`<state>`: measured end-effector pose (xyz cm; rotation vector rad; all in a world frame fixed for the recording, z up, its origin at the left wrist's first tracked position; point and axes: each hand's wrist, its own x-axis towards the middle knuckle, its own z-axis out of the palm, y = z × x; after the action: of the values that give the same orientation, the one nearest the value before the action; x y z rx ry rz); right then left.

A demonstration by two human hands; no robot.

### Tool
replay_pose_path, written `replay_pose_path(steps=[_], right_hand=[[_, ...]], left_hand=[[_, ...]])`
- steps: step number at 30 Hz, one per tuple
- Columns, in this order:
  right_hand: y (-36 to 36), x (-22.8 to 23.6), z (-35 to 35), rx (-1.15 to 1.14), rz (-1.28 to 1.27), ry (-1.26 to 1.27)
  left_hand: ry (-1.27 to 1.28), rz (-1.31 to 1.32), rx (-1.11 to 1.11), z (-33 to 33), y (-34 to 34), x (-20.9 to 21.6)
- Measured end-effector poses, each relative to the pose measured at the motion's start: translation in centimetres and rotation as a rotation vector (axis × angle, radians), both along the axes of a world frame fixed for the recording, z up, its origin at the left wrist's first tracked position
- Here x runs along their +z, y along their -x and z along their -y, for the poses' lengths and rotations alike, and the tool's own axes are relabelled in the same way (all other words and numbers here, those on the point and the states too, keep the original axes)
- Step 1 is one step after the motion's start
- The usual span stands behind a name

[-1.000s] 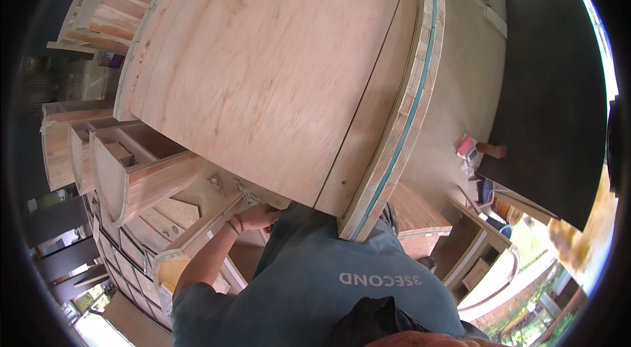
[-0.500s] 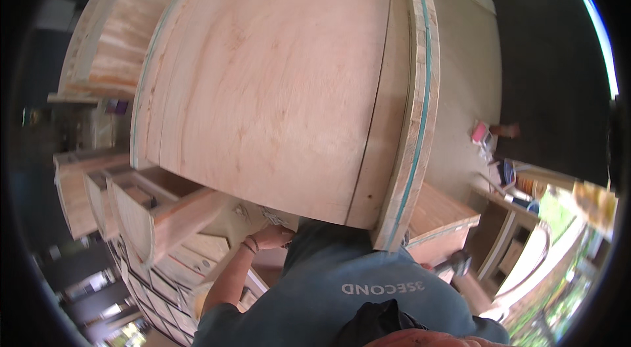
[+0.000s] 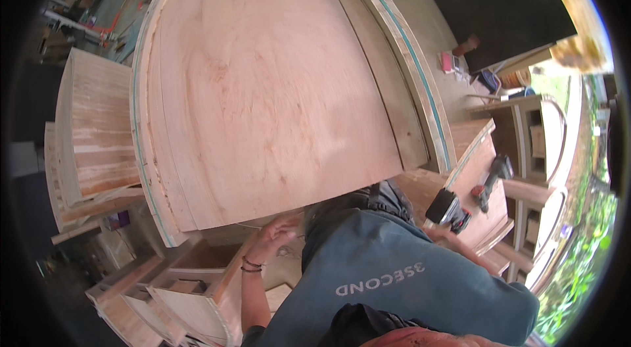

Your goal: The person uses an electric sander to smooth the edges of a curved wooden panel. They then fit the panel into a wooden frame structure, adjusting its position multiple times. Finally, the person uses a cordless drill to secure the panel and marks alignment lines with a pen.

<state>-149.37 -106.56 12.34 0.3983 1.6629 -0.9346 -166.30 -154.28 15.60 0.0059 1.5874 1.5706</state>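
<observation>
A large curved plywood panel (image 3: 263, 84), its rim edged with a teal strip, stands tilted in front of my body. Below its lower edge is my left hand (image 3: 276, 234), fingers loosely stretched out, apparently holding nothing; dark bands circle the wrist. My right hand (image 3: 437, 235) lies mostly behind my shirt at waist height, its fingers hidden. Right beside it is a black and red cordless drill (image 3: 450, 210); whether I grip it cannot be seen. A second cordless drill (image 3: 491, 181) rests on a curved wooden piece (image 3: 473, 156) to the right.
Wooden drawer-like boxes (image 3: 197, 307) stand at the lower left, with curved wooden pieces (image 3: 102, 130) above them. An open-fronted wooden cabinet (image 3: 526, 130) is at the right. A dark panel (image 3: 493, 5) leans at the upper right, with a pink item (image 3: 450, 62) near it.
My view has turned, so the panel appears tilted the other way. My left hand has loosened and its fingers have spread. Both drills now show clearly at the right.
</observation>
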Motion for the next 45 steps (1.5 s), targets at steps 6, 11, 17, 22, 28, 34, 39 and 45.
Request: replay_pose_path(steps=[6,11,17,22,28,34,39,45], right_hand=[[7.7,6.9,0.9,-0.001,-0.053,-0.169],[12.6,13.4,1.0,-0.334,-0.148,-0.209],[13.2,13.0,2.4,-0.112,-0.538,-0.219],[14.7,12.9,4.7,-0.272,-0.973,0.256],[15.9,11.8,7.5,-0.752,-0.694,0.368],[16.6,12.4,9.5,-0.912,-0.739,0.262],[16.2,11.6,10.7,-1.030,-0.780,0.136],[17.3,12.3,14.6,-1.428,-0.776,0.133]], left_hand=[[-0.238,-0.131,0.410,0.2,1.7,1.1],[-0.116,-0.178,0.784,-1.2,0.2,2.6],[0.074,-0.296,1.265,-3.1,1.3,7.2],[0.053,-0.260,1.393,-1.9,2.4,7.5],[-0.052,-0.270,1.534,-0.6,2.6,7.1],[-0.081,-0.227,1.547,0.7,2.6,6.9],[-0.134,-0.190,1.527,0.9,2.8,6.8],[-0.105,-0.216,1.489,0.7,2.9,7.0]])
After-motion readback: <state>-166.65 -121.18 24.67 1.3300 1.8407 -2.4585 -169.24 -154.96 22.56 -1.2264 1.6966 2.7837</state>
